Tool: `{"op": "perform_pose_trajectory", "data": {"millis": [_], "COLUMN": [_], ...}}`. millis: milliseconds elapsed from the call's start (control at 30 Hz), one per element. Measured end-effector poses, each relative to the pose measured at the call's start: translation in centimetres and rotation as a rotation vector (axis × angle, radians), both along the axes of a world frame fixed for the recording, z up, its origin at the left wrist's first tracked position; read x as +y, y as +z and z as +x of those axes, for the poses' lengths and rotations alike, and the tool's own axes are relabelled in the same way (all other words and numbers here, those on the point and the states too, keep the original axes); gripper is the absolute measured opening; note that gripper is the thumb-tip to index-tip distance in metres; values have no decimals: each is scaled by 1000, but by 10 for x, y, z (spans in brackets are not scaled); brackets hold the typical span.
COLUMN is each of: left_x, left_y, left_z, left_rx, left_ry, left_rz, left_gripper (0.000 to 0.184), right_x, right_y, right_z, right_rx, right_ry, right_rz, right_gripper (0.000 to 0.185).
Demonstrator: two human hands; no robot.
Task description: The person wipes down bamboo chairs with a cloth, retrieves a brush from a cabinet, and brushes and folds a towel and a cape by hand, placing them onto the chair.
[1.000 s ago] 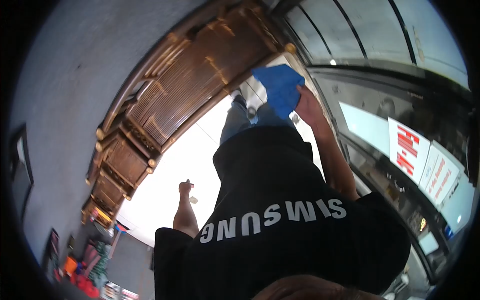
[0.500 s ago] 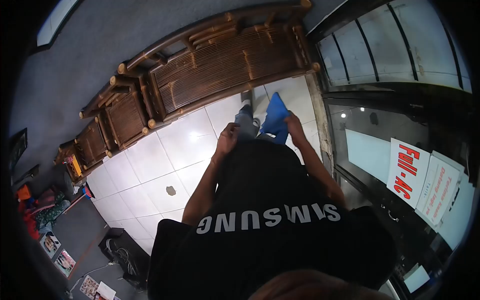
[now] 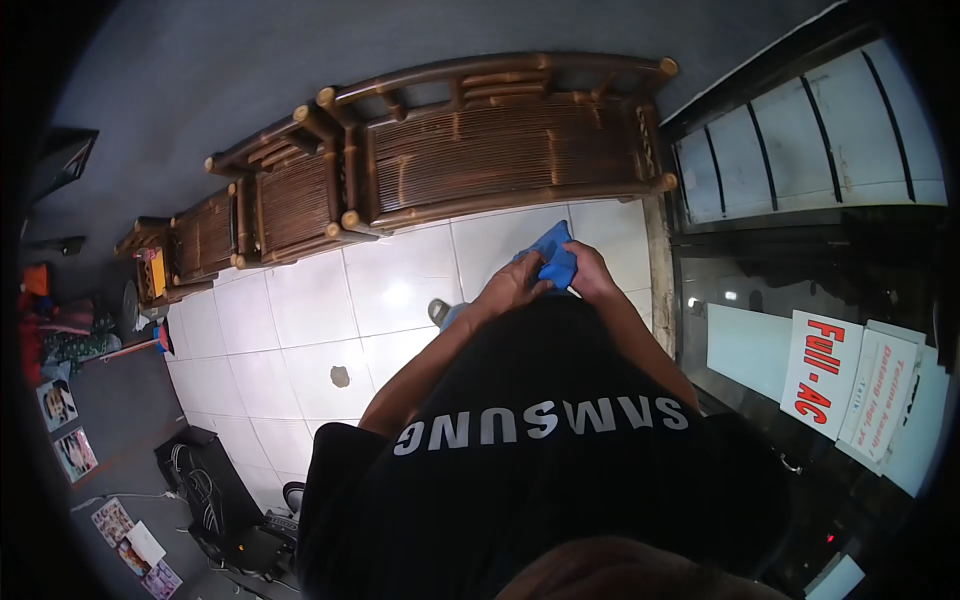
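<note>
A blue cloth (image 3: 556,262) is bunched up between my two hands, in front of the black shirt. My right hand (image 3: 590,272) grips its right side. On the left, my left hand (image 3: 510,284) is closed on the cloth's near left part, its fingers bent over the fabric. Both hands are close together above the white tiled floor. Part of the cloth's lower edge is hidden behind the fingers.
Brown bamboo benches (image 3: 510,150) line the dark wall ahead. To the right are a glass door or window with paper signs (image 3: 822,372) and pale panels (image 3: 790,145). A black case with cables (image 3: 205,480) lies at lower left; a dark patch (image 3: 340,376) marks the floor.
My left hand has come in from the left to the cloth and taken hold of it. The cloth, earlier hanging spread from my right hand, is now bunched. The view has shifted.
</note>
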State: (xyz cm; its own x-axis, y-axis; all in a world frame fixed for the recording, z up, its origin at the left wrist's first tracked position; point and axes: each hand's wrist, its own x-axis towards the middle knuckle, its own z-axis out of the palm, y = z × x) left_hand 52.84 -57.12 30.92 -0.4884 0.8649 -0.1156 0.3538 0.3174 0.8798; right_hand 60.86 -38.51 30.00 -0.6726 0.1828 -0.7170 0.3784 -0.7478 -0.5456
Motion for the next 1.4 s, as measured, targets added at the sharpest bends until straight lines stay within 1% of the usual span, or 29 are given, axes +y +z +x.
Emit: {"op": "perform_pose_trajectory", "data": {"millis": [33, 100, 133, 200, 233, 300, 333, 367, 433, 500, 533, 567, 600, 633, 667, 733, 767, 800, 833, 867, 967, 1067, 1100, 1200, 1267, 1300, 1367, 1400], "left_x": [-16, -51, -70, -114, -136, -178, -195, -215, -253, -280, -292, -305, -318, -330, -338, -356, -366, -375, -380, -389, -406, -416, -416, -412, -408, -406, -404, -407], "left_y": [1, 9, 17, 30, 30, 16, 10, 2, 2, 0, -22, -14, 1, 19, 30, 7, 3, 0, -1, -1, 16, 35, 35, 34, 35, 48, 49, 49], "left_z": [-3, -7, -12, -20, -22, -23, -24, -25, -23, -17, -12, -12, -13, -11, -8, -6, -6, -6, -7, -7, -15, -34, -41, -63, -87, -96, -114, -122], "left_rx": [12, 33, -62, -257, -288, -348, -368, -390, -438, -482, -408, -362, -310, -373, -431, -411, -420, -436, -411, -396, -385, -255, -225, -115, 3, -42, -112, -139], "left_ry": [42, 101, 163, 281, 347, 495, 525, 535, 626, 787, 997, 1004, 1018, 1040, 1058, 1051, 1058, 1058, 1087, 1072, 1031, 992, 968, 924, 916, 929, 1048, 1102], "left_rz": [19, 59, 24, -49, 20, 166, 293, 317, 331, 328, 284, 271, 260, 274, 294, 382, 329, 275, 311, 285, 256, 161, 150, 113, 86, 79, 181, 234], "left_gripper": [39, 34, 32, 27, 26, 26, 25, 26, 29, 34, 41, 42, 44, 41, 39, 34, 32, 32, 31, 31, 31, 33, 33, 35, 37, 38, 37, 37], "right_x": [-13, -45, -65, -110, -134, -183, -204, -220, -256, -284, -299, -312, -319, -328, -337, -356, -366, -375, -381, -385, -395, -390, -391, -389, -390, -390, -392, -394], "right_y": [5, 17, 26, 45, 53, 60, 61, 59, 57, 68, 72, 51, 36, 30, 35, 52, 46, 41, 37, 34, 32, 22, 25, 23, 30, 32, 23, 31], "right_z": [-4, -18, -26, -44, -53, -66, -71, -76, -93, -105, -110, -113, -117, -123, -127, -134, -136, -139, -140, -142, -150, -166, -168, -187, -209, -220, -245, -259], "right_rx": [52, 44, 39, 79, 95, 240, 311, 364, 494, 467, 459, 516, 529, 548, 559, 587, 618, 643, 661, 670, 660, 625, 611, 565, 612, 623, 632, 672], "right_ry": [63, 140, 169, 313, 389, 599, 713, 789, 967, 1032, 1077, 1051, 1117, 1182, 1244, 1331, 1334, 1354, 1369, 1382, 1334, 1357, 1301, 1283, 1237, 1211, 1155, 1228], "right_rz": [-3, -76, -110, -47, -13, 327, 493, 559, 675, 722, 740, 699, 733, 774, 808, 893, 912, 949, 991, 1035, 974, 1055, 987, 974, 891, 843, 704, 708], "right_gripper": [31, 36, 38, 43, 46, 48, 49, 49, 49, 47, 46, 43, 45, 47, 46, 44, 38, 38, 37, 37, 38, 36, 35, 33, 33, 33, 36, 38]}}
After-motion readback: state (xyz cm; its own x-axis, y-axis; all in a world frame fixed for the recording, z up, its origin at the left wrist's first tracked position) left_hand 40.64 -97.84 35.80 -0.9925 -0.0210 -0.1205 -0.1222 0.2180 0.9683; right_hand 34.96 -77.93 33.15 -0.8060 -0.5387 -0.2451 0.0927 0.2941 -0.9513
